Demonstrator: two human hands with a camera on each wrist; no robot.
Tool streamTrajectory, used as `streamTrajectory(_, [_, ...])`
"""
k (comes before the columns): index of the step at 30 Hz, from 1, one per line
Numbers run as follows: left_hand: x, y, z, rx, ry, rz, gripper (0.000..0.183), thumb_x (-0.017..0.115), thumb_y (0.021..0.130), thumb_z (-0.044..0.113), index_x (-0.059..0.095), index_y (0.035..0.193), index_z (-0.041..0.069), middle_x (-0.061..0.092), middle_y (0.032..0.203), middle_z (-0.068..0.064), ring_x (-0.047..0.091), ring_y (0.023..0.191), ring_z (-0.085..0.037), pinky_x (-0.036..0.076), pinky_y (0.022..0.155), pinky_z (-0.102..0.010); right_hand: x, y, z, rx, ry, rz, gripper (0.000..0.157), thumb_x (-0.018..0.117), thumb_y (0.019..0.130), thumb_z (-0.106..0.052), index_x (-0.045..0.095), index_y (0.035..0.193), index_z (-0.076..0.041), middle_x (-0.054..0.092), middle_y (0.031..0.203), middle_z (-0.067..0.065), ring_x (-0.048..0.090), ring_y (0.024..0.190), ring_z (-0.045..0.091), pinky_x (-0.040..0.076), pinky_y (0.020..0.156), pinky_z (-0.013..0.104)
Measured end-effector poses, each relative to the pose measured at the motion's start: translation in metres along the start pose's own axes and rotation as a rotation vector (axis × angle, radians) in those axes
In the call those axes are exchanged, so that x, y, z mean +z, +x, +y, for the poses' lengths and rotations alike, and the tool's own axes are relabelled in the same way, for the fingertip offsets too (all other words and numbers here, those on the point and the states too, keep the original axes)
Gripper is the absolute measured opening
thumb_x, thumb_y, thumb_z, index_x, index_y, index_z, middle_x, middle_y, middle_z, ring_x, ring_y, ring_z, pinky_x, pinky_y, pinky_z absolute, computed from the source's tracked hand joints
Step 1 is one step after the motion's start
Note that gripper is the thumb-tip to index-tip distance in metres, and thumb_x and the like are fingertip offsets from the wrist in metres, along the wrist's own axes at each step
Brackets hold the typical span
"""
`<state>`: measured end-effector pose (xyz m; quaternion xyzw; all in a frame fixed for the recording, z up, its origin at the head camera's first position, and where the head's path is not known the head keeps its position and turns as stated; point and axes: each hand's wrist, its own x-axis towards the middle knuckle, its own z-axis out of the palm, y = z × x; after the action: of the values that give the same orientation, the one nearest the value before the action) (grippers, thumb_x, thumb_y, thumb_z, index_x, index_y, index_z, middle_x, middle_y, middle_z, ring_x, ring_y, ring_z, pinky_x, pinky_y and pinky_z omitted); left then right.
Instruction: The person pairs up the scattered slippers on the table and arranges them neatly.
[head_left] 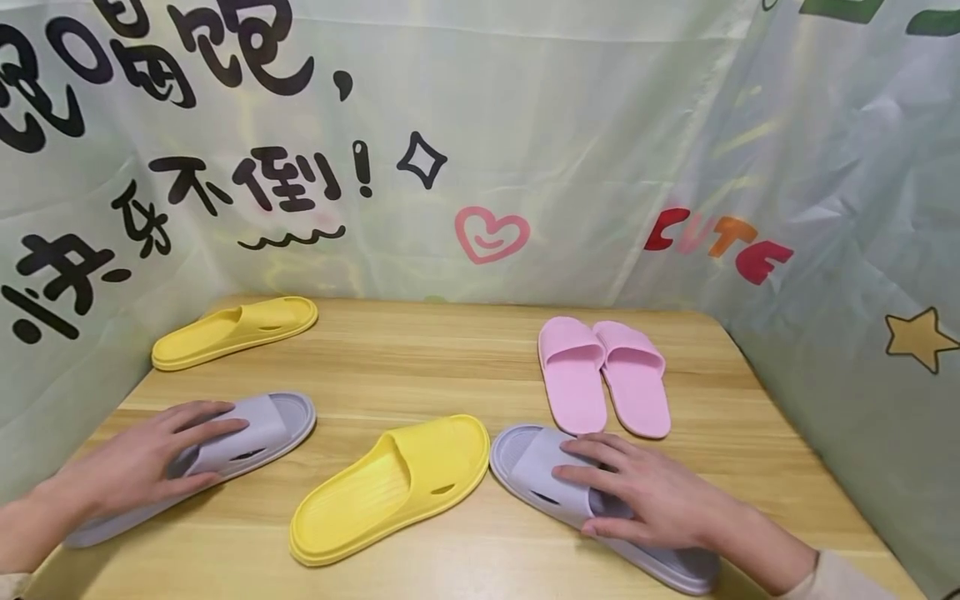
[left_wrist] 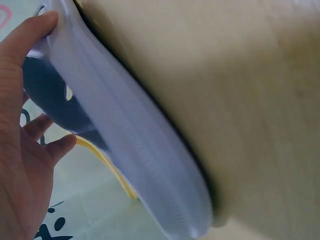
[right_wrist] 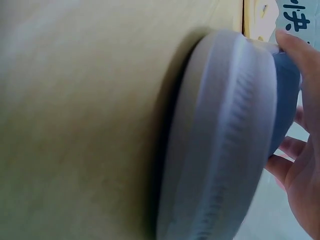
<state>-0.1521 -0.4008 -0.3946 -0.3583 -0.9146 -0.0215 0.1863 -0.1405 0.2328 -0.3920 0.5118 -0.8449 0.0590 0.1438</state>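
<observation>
Two lavender-grey slippers lie on the wooden table, one under each hand. At the left, my left hand (head_left: 142, 454) grips the left grey slipper (head_left: 258, 429) across its strap, thumb on the near side and fingers on the far side. The left wrist view shows this slipper's side (left_wrist: 135, 140) close up. On the right, my right hand (head_left: 652, 492) holds the right grey slipper (head_left: 540, 467) the same way, covering part of its opening. Between them lies a yellow slipper (head_left: 450, 454), its toe close beside the right grey slipper's toe.
Another yellow slipper (head_left: 240, 333) sits at the table's back left corner. A pair of pink slippers (head_left: 573, 383) stands side by side at the back right, just behind the right grey slipper. Printed pale cloth (head_left: 585, 167) walls the table (head_left: 420, 350) at the back and sides.
</observation>
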Motion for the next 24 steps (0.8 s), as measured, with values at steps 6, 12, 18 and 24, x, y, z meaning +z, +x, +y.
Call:
streamTrajectory(6, [0.002,-0.002,0.002,-0.025,-0.028,0.007,0.076,0.088,0.067,0.04,0.057,0.136,0.031,0.053,0.134,-0.005,0.05,0.114,-0.027,0.017,0.104,-0.011,-0.001,0.0,0.0,0.009,0.003,0.015,0.062,0.066,0.087,-0.056,0.051,0.142,-0.032,0.047,0.144,-0.002,0.046,0.127,0.019,0.051,0.089,0.043])
streamTrajectory(12, [0.0,0.0,0.004,-0.05,-0.034,0.006,0.074,0.088,0.067,0.04,0.059,0.135,0.031,0.055,0.133,-0.006,0.052,0.113,-0.029,0.022,0.1,-0.014,0.0,-0.002,0.002,-0.004,0.006,0.02,0.06,0.067,0.087,-0.054,0.053,0.14,-0.03,0.048,0.143,0.0,0.047,0.126,0.021,0.051,0.088,0.045])
streamTrajectory(18, [-0.003,0.004,0.007,-0.037,-0.041,0.019,0.074,0.089,0.067,0.038,0.06,0.135,0.031,0.055,0.133,-0.004,0.051,0.115,-0.027,0.026,0.1,-0.016,-0.003,-0.002,0.004,-0.015,0.014,0.023,0.058,0.069,0.087,-0.051,0.054,0.139,-0.029,0.049,0.142,0.0,0.048,0.125,0.022,0.049,0.09,0.046])
streamTrajectory(24, [-0.008,0.013,0.008,0.012,-0.048,0.04,0.075,0.088,0.067,0.034,0.06,0.136,0.028,0.056,0.134,-0.002,0.048,0.117,-0.024,0.011,0.104,-0.007,-0.008,-0.002,0.006,-0.011,0.007,0.028,0.058,0.069,0.087,-0.051,0.054,0.139,-0.03,0.049,0.141,-0.002,0.048,0.125,0.022,0.049,0.091,0.046])
